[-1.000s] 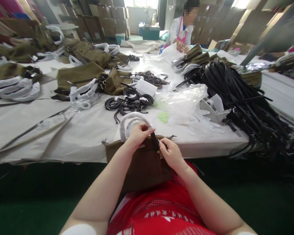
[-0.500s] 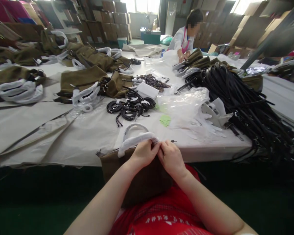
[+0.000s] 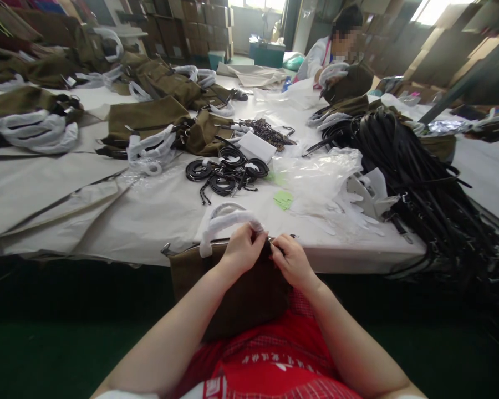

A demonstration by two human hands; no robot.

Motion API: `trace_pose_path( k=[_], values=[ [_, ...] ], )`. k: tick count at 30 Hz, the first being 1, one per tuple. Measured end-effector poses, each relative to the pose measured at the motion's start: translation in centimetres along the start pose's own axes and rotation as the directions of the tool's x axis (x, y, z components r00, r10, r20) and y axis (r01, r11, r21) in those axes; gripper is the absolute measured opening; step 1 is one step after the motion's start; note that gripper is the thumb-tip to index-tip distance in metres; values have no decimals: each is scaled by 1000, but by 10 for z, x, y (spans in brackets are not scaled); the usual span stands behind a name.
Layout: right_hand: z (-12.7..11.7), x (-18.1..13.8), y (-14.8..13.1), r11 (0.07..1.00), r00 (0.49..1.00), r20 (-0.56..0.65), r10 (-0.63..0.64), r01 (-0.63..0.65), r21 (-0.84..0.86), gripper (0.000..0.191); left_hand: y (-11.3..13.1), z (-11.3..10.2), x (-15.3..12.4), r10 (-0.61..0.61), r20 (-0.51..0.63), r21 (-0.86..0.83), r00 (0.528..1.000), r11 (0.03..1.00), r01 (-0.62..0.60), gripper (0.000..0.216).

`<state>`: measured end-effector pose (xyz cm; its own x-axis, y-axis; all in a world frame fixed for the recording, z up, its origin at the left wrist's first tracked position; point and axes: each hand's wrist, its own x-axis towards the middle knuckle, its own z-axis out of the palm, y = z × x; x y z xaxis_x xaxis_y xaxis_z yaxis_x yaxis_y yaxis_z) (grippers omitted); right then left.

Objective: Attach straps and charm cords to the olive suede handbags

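Note:
An olive-brown handbag point(image 3: 233, 302) stands upright against my lap at the table edge, its metal zip running along the top. Its handle point(image 3: 228, 220) is wrapped in white padding and arches upward. My left hand point(image 3: 245, 248) is closed around the right foot of this handle, fingers pinched near a dark tab. Just to the right, my right hand point(image 3: 293, 259) has its fingers curled together at the bag's top right part. Whatever small piece lies in its fingertips is hidden. The two hands are a small gap apart.
Coiled black straps point(image 3: 222, 185), green paper slips point(image 3: 283, 199), clear plastic bags point(image 3: 316, 177) and a white tape dispenser point(image 3: 370, 194) lie ahead. Long black straps point(image 3: 399, 149) hang over the right edge. More olive bags point(image 3: 145, 119) lie left. A co-worker point(image 3: 316, 58) stands across the table.
My hands have moved slightly apart, and the plastic wrap at the handle's foot is no longer bunched between them. The co-worker has lifted an olive bag. The view has shifted a little.

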<state>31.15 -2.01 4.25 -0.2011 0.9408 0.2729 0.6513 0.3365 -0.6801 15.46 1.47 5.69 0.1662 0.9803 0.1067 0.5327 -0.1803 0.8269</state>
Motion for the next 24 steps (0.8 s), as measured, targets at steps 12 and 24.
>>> trace_pose_path(
  k=[12, 24],
  values=[
    [20, -10, -10, 952, 997, -79, 2, -26, -306, 25, 13, 16, -26, -50, -16, 273, 999, 961, 52, 21],
    [13, -8, -7, 994, 984, 138, -109, 107, 16, 20, -13, -9, 6, -107, 102, -37, 989, 993, 111, 21]
  ],
)
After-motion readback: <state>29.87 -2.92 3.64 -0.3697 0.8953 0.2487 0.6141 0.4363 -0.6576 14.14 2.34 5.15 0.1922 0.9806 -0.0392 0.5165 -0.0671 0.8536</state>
